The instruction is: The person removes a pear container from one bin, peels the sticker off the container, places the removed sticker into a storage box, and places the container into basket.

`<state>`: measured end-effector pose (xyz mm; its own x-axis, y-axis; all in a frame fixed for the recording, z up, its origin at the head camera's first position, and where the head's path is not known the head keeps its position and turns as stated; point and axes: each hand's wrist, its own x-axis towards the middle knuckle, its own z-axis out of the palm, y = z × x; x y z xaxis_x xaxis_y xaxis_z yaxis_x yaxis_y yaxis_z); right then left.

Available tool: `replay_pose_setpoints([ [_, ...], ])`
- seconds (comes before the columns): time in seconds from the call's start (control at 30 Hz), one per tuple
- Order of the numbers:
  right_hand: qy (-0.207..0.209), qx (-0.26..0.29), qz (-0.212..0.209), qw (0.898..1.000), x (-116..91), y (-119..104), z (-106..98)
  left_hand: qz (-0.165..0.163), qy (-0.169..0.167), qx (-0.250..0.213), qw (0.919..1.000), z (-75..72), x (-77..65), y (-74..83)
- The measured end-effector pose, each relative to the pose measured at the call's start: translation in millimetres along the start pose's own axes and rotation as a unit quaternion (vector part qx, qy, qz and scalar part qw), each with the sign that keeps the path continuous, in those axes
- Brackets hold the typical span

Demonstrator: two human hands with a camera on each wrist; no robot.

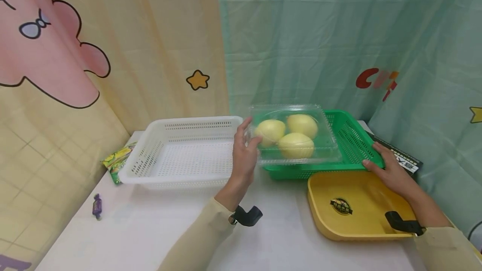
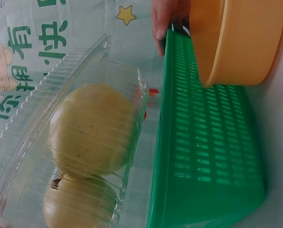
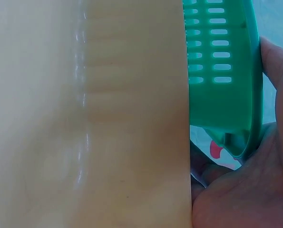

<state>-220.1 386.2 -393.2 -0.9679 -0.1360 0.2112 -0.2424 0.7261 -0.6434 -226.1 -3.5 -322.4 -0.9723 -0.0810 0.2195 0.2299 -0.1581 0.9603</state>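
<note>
My left hand (image 1: 244, 152) grips the left edge of a clear plastic clamshell box (image 1: 327, 149). Three pale yellow round fruits (image 1: 297, 145) lie inside it; two of the fruits (image 2: 93, 130) show in the left wrist view. The box is held above a green perforated basket (image 1: 348, 137), whose side (image 2: 203, 142) faces the left wrist camera. With my right hand (image 1: 391, 170) I hold that basket by its front right corner, thumb and fingers at the rim (image 3: 258, 95). A yellow tray (image 1: 361, 216) stands in front of the basket, under my right forearm.
To the left stands a white perforated basket (image 1: 180, 154), with a green and yellow packet (image 1: 118, 160) beside it. A purple wrapped candy (image 1: 97, 207) lies on the white table (image 1: 150, 229). Behind the right hand is a black printed item (image 1: 406, 160). Curtains (image 1: 286, 53) hang around the table.
</note>
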Motion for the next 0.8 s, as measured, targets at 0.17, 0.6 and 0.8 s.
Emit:
replay_pose_setpoints([
  [0.17,0.002,-0.002,0.003,1.0,0,-1,-1,0.009,0.001,0.009,0.9999,11.9,7.2,-4.3],
  [0.6,0.0,-0.003,0.002,1.0,-2,-2,-1,0.028,0.015,0.037,0.9988,30.1,21.1,-20.6],
  [0.8,0.0,-0.005,0.004,1.0,-3,-3,-1,0.021,0.015,0.044,0.9987,39.3,26.3,-25.8],
])
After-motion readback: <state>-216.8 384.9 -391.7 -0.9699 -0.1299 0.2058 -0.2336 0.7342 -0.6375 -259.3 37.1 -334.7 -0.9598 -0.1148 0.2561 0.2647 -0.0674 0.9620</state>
